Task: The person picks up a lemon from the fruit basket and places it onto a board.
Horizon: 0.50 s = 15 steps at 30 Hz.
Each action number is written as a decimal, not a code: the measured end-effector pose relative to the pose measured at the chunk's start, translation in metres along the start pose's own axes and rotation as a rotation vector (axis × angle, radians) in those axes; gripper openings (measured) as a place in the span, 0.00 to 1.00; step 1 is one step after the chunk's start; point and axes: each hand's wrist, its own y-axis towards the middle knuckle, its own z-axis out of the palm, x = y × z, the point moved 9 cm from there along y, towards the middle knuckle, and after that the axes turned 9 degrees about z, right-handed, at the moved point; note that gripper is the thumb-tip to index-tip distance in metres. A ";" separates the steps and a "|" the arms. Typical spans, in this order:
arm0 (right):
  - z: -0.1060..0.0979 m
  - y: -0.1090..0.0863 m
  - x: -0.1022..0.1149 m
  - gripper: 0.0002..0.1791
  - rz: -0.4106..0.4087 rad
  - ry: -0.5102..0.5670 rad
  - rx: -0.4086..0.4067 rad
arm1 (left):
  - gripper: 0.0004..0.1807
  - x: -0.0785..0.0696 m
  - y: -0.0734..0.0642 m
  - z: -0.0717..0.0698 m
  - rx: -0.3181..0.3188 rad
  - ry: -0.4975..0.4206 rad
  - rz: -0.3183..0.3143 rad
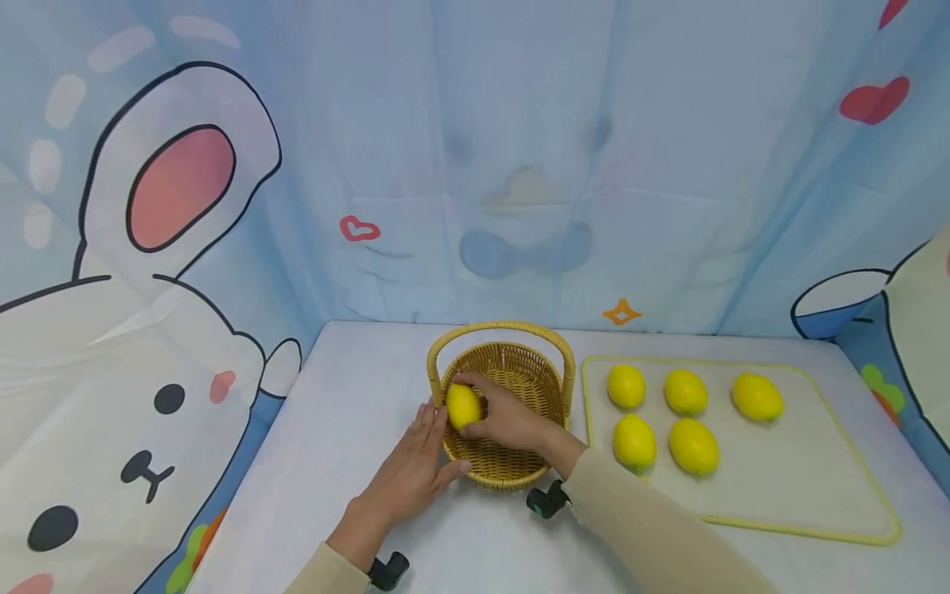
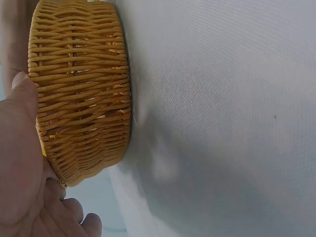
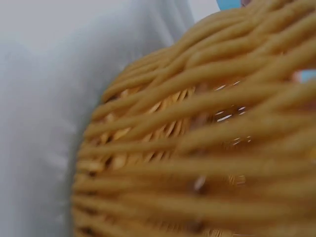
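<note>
A round wicker basket (image 1: 505, 482) with an arched handle (image 1: 499, 325) stands on the white table. Inside its left part, my right hand (image 1: 512, 419) pinches a yellow lemon (image 1: 463, 406) between thumb and fingers. My left hand (image 1: 410, 469) rests against the basket's left side, fingers straight and thumb spread toward the near rim. In the left wrist view, that thumb (image 2: 23, 89) touches the rim above the woven wall (image 2: 81, 98). The right wrist view is filled by blurred weave (image 3: 173, 143), and the right hand and lemon are hidden there.
Right of the basket lies a pale tray (image 1: 801, 478) with a yellow edge. Several lemons (image 1: 693, 447) sit on its left and middle part. Behind the table hangs a light blue printed curtain (image 1: 668, 165).
</note>
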 end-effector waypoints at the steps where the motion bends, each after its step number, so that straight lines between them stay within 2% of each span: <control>1: -0.001 -0.002 0.001 0.44 -0.008 -0.013 -0.006 | 0.54 0.000 0.000 0.000 0.000 0.001 0.000; 9: -0.009 -0.020 0.013 0.42 -0.127 -0.079 -0.051 | 0.54 0.000 0.000 0.000 -0.006 0.010 0.004; 15: -0.016 -0.031 0.018 0.41 -0.182 -0.071 -0.095 | 0.55 0.001 0.000 0.000 -0.008 0.012 0.006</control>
